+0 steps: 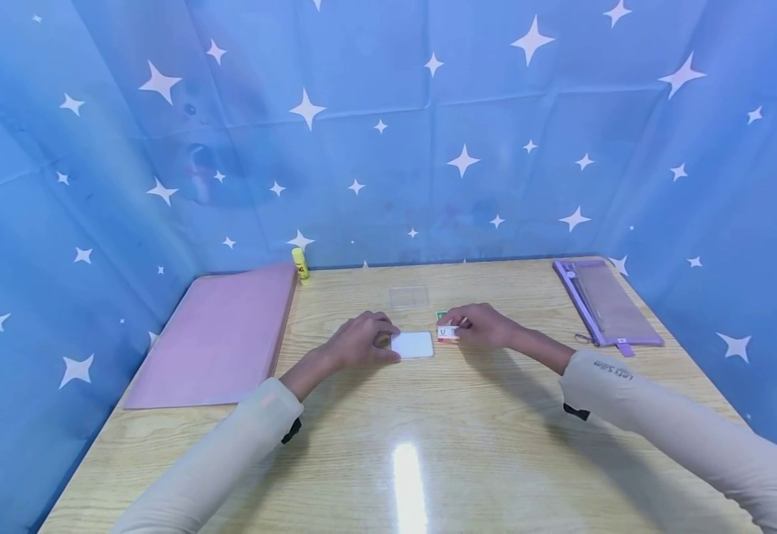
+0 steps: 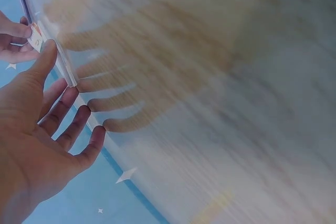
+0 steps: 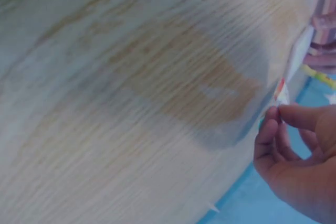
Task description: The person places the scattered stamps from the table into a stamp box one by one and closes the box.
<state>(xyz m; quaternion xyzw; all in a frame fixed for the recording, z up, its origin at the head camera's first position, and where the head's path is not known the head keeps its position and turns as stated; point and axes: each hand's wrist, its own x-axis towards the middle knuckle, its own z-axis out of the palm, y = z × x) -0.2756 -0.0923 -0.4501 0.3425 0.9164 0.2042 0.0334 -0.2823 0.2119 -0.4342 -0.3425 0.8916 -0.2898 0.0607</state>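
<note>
A flat white rectangular block point(image 1: 412, 345), perhaps a stack of cards, lies on the table. My left hand point(image 1: 360, 343) holds its left end between thumb and fingers; in the left wrist view the block's edge point(image 2: 65, 66) looks layered. Just to the right, my right hand point(image 1: 483, 326) pinches a small white card with red print point(image 1: 448, 334) between thumb and fingertips. The same card point(image 3: 282, 93) shows edge-on in the right wrist view. A green printed piece point(image 1: 440, 316) peeks out behind it, partly hidden by the fingers.
A clear plastic lid or tray point(image 1: 409, 297) lies behind the white block. On the left is a large pink folder point(image 1: 218, 334), with a yellow glue stick point(image 1: 300, 264) at its far corner. A purple-edged zip pouch point(image 1: 612, 304) lies at the right. Blue star-printed cloth point(image 1: 388, 156) surrounds the table.
</note>
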